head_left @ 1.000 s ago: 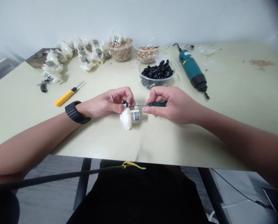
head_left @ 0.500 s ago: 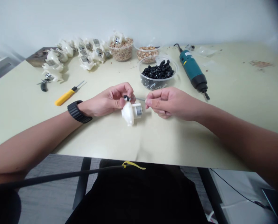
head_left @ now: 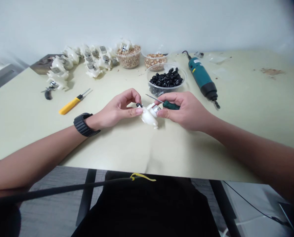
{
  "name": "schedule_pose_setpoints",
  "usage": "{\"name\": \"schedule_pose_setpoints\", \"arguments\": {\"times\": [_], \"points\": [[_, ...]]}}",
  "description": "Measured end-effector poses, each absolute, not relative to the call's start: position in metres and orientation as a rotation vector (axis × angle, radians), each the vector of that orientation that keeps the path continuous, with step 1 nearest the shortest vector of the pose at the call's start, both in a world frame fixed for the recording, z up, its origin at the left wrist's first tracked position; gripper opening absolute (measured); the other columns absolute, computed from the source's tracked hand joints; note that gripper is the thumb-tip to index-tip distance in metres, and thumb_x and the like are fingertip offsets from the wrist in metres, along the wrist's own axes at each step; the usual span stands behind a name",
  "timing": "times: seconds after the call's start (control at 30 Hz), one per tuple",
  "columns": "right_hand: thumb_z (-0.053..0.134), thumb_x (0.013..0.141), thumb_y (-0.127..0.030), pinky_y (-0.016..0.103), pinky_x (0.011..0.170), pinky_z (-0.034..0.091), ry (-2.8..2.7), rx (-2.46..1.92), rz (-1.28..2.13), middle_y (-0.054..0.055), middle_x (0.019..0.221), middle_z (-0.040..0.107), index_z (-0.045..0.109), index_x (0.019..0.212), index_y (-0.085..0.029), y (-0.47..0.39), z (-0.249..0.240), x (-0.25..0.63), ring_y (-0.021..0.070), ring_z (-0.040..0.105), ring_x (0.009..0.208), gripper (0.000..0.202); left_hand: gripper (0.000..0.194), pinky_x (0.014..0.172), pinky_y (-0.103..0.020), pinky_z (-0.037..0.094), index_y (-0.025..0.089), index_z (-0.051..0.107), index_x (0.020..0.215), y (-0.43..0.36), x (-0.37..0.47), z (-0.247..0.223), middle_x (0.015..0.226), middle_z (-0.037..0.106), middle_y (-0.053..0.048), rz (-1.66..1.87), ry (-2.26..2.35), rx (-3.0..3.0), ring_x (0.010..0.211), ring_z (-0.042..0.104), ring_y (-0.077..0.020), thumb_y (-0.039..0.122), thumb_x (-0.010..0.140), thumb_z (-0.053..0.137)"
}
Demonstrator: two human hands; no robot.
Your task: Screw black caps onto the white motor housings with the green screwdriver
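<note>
A white plastic part (head_left: 149,118) with a silvery cylinder on its right side is held above the table between both hands. My left hand (head_left: 123,108) pinches its upper left end, by a small black piece (head_left: 139,105). My right hand (head_left: 183,110) has its thumb and a finger on the cylinder end. Across the fingers of that hand lies a small screwdriver with a dark green handle (head_left: 171,105), its thin shaft pointing left over the white part.
Behind the hands stands a clear bowl of black pieces (head_left: 166,79), with two tubs of brown bits (head_left: 129,57) farther back. A teal power tool (head_left: 202,77) lies right, a yellow screwdriver (head_left: 70,105) left. Several white assemblies (head_left: 91,61) fill the back left.
The white part has tilted and moved slightly right. My right hand has taken hold of its cylinder end, and the green-handled screwdriver now shows across the fingers.
</note>
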State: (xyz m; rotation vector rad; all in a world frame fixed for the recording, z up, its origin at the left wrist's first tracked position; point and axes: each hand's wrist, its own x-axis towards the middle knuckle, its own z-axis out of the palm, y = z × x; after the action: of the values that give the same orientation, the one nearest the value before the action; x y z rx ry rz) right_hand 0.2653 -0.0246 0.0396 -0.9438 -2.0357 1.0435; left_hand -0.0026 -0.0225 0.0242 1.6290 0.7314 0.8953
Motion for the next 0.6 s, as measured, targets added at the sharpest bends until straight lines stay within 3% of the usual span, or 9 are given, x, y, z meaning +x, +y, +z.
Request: {"name": "schedule_pose_setpoints", "arguments": {"times": [0.13,0.6], "points": [[0.081,0.088,-0.038,0.032,0.076,0.051,-2.092,-0.973,0.975,0.003,0.093,0.077,0.084,0.101,-0.021,-0.0219,0.0392,0.2689,0.0189,0.064,0.083,0.022,0.029,0.070,-0.026,0.046,0.017,0.074,0.092,-0.0203,-0.0094,0.0298,0.084,0.065,-0.003,0.735,0.786,1.741,0.077,0.056,-0.0138,0.045,0.097,0.082],[0.080,0.087,-0.030,0.033,0.080,0.052,-2.045,-0.980,0.955,0.004,0.095,0.078,0.083,0.099,-0.020,-0.0244,0.0346,0.2654,0.0202,0.067,0.088,0.016,0.027,0.068,-0.027,0.045,0.018,0.076,0.087,-0.0218,-0.0052,0.0294,0.081,0.068,-0.004,0.761,0.779,1.736,0.073,0.058,-0.0132,0.042,0.091,0.087]]}}
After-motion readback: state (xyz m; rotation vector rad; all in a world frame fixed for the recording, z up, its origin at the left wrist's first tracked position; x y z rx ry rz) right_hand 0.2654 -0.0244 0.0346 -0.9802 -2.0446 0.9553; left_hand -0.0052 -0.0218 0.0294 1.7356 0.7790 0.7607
